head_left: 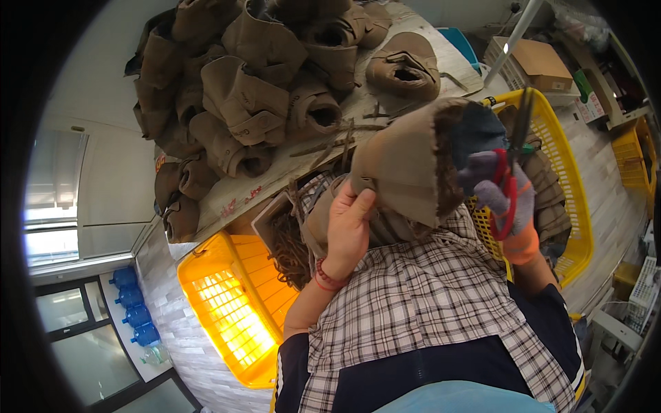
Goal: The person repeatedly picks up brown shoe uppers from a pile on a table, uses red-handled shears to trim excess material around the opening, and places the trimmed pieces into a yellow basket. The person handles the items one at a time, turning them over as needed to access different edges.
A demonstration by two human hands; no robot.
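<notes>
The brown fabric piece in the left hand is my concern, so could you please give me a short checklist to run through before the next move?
1. Grip on the brown fabric piece: ok, the left hand holds it with the thumb pressed on its outside.
2. Scissors in hand: ok, the right hand holds them by the red handles.
3. Blades away from the left hand: ok, they point upward, well to its right.
4. Blades open or closed: cannot tell, they are blurred.
5. Both hands gloved: not ok, only the right one is.
</notes>
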